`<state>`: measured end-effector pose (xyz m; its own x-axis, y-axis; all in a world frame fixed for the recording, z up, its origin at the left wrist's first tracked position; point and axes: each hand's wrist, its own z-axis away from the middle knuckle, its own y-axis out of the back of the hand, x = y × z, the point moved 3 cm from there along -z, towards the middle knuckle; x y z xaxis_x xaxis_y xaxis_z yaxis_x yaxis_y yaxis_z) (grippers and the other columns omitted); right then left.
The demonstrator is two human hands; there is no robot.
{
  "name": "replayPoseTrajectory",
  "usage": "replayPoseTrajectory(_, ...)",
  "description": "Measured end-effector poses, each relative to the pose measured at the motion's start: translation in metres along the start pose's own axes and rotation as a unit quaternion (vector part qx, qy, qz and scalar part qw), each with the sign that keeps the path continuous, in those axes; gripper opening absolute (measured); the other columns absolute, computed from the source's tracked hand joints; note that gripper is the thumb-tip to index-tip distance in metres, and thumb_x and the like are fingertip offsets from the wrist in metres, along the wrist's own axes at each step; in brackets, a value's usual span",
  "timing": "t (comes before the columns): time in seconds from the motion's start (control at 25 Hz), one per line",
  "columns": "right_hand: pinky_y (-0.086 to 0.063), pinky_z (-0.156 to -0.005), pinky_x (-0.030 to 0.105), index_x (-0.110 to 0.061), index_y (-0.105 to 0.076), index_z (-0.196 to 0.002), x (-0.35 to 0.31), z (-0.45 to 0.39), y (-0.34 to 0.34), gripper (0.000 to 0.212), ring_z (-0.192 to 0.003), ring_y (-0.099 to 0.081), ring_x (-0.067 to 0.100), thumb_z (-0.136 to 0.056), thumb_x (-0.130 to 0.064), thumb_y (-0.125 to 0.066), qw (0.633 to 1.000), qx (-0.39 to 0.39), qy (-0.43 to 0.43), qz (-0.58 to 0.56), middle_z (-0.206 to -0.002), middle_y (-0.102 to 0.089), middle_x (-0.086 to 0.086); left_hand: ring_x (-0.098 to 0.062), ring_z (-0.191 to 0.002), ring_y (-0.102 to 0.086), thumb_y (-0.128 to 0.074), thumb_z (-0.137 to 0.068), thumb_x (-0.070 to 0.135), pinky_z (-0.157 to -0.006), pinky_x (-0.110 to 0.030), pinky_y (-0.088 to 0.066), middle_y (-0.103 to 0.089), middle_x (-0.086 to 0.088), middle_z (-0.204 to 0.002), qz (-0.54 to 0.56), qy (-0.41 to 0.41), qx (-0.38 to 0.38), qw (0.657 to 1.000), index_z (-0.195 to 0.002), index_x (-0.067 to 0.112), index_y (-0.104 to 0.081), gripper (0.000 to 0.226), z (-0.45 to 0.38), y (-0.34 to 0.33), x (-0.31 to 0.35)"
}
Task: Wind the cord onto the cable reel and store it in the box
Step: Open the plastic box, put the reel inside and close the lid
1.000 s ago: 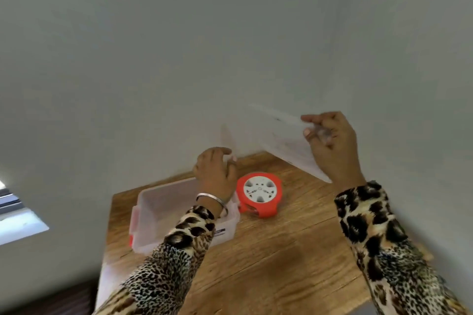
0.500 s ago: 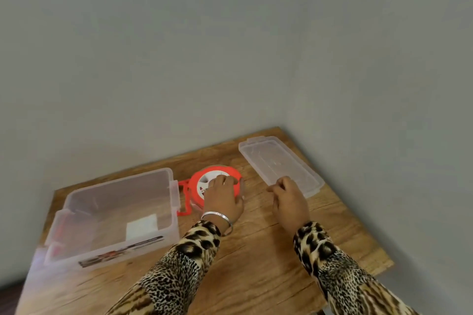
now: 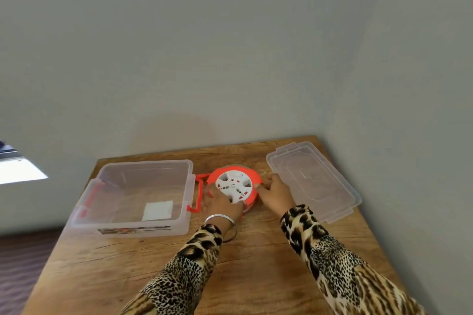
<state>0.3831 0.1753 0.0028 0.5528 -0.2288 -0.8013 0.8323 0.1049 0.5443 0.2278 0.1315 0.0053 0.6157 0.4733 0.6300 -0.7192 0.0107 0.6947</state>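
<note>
- Head camera view: a wooden table is seen pushed into the corner of two pale walls
- An orange cable reel with a white hub is laid flat on the table, between the box and the lid
- The reel is gripped at its near-left edge by the left hand, whose fingers are curled over the rim; part of that rim is covered by the hand
- The right edge of the reel is touched by the right hand; its fingertips are hidden against the reel, so whether they pinch anything cannot be told
- The cord itself cannot be made out apart from the orange body of the reel
- A clear plastic box is set open just left of the reel, with a white square patch seen through its floor and a printed label on its near wall
- An orange handle is seen in the narrow gap between the box wall and the reel; what it is fixed to cannot be told
- A clear lid is laid flat to the right of the reel, close by the right hand and apart from the box
- A silver bangle is worn on the left wrist, and leopard-print sleeves are worn on both arms
- A bright patch is caught at the left edge, beyond the table
</note>
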Motion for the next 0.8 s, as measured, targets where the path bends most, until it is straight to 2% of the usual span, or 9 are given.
replayPoseTrajectory(0.12,-0.049,-0.095,0.04,-0.004,-0.054,-0.127,-0.007,-0.012,-0.017,0.055,-0.11,-0.061,0.026,-0.084,-0.036,-0.068,0.997,-0.054,-0.049,-0.019,-0.125,-0.062,0.013,-0.037,-0.135,-0.039,-0.076,-0.074,0.029,-0.106,-0.039,-0.038,-0.038,-0.019,-0.147,0.055,0.022,-0.001,0.998,-0.15,0.006,-0.009,0.103,-0.003,0.004,-0.003)
replayPoseTrajectory(0.24,-0.052,-0.093,0.04,-0.005,-0.056,-0.126,0.001,-0.009,-0.017,0.053,-0.104,-0.064,0.025,-0.078,-0.017,-0.076,0.985,-0.1,-0.077,-0.12,-0.121,-0.065,0.013,-0.036,-0.129,-0.047,-0.08,-0.073,0.023,-0.102,-0.04,-0.043,-0.041,-0.019,-0.145,0.142,0.063,0.006,0.988,-0.148,0.009,-0.014,0.101,-0.006,0.011,-0.001)
replayPoseTrajectory(0.36,-0.057,-0.082,0.049,-0.011,-0.046,-0.122,0.008,0.005,0.004,0.057,-0.096,-0.066,0.031,-0.074,-0.002,-0.077,0.943,-0.061,-0.109,-0.309,-0.115,-0.062,0.014,-0.033,-0.126,-0.051,-0.083,-0.073,0.02,-0.1,-0.041,-0.047,-0.046,-0.015,-0.142,0.21,0.045,-0.036,0.976,-0.146,0.013,-0.02,0.096,-0.009,0.009,0.012)
replayPoseTrajectory(0.48,-0.06,-0.067,0.045,-0.019,-0.042,-0.12,0.002,0.023,0.03,0.058,-0.092,-0.068,0.031,-0.076,-0.007,-0.077,0.924,-0.009,-0.059,-0.379,-0.112,-0.062,0.013,-0.028,-0.113,-0.058,-0.081,-0.077,0.022,-0.085,-0.036,-0.053,-0.051,-0.009,-0.128,0.297,-0.006,-0.064,0.953,-0.132,0.016,-0.028,0.077,-0.003,0.012,0.029)
replayPoseTrajectory(0.52,-0.059,-0.064,0.041,-0.019,-0.043,-0.119,-0.005,0.029,0.038,0.057,-0.091,-0.069,0.03,-0.076,-0.009,-0.077,0.92,0.005,-0.031,-0.391,-0.112,-0.063,0.014,-0.024,-0.102,-0.06,-0.078,-0.08,0.027,-0.076,-0.031,-0.052,-0.053,-0.006,-0.117,0.306,-0.032,-0.05,0.95,-0.121,0.017,-0.031,0.064,-0.001,0.018,0.034)
replayPoseTrajectory(0.6,-0.059,-0.068,0.041,-0.019,-0.046,-0.118,-0.026,0.038,0.051,0.054,-0.095,-0.068,0.03,-0.076,-0.009,-0.077,0.908,0.027,0.026,-0.417,-0.114,-0.065,0.016,-0.016,-0.082,-0.057,-0.07,-0.085,0.041,-0.063,-0.025,-0.046,-0.05,0.001,-0.094,0.309,-0.093,0.021,0.946,-0.099,0.02,-0.034,0.043,0.005,0.041,0.039)
replayPoseTrajectory(0.64,-0.059,-0.073,0.044,-0.02,-0.049,-0.116,-0.041,0.042,0.055,0.051,-0.097,-0.068,0.03,-0.075,-0.009,-0.078,0.902,0.035,0.058,-0.426,-0.114,-0.066,0.016,-0.016,-0.074,-0.056,-0.064,-0.088,0.047,-0.062,-0.028,-0.048,-0.049,0.003,-0.085,0.323,-0.12,0.056,0.937,-0.091,0.021,-0.035,0.039,0.008,0.057,0.038)
replayPoseTrajectory(0.72,-0.058,-0.076,0.045,-0.026,-0.055,-0.112,-0.078,0.051,0.055,0.047,-0.098,-0.068,0.025,-0.074,-0.012,-0.079,0.901,0.044,0.126,-0.413,-0.112,-0.068,0.008,-0.026,-0.071,-0.062,-0.05,-0.092,0.056,-0.066,-0.043,-0.055,-0.057,-0.002,-0.081,0.343,-0.144,0.119,0.92,-0.086,0.023,-0.037,0.035,0.011,0.101,0.023)
replayPoseTrajectory(0.8,-0.058,-0.07,0.037,-0.032,-0.057,-0.11,-0.117,0.059,0.042,0.044,-0.095,-0.069,0.019,-0.075,-0.016,-0.079,0.906,0.033,0.189,-0.378,-0.104,-0.071,0.0,-0.036,-0.076,-0.066,-0.04,-0.095,0.057,-0.07,-0.053,-0.056,-0.063,-0.011,-0.084,0.33,-0.133,0.205,0.912,-0.087,0.022,-0.042,0.036,0.008,0.152,-0.005)
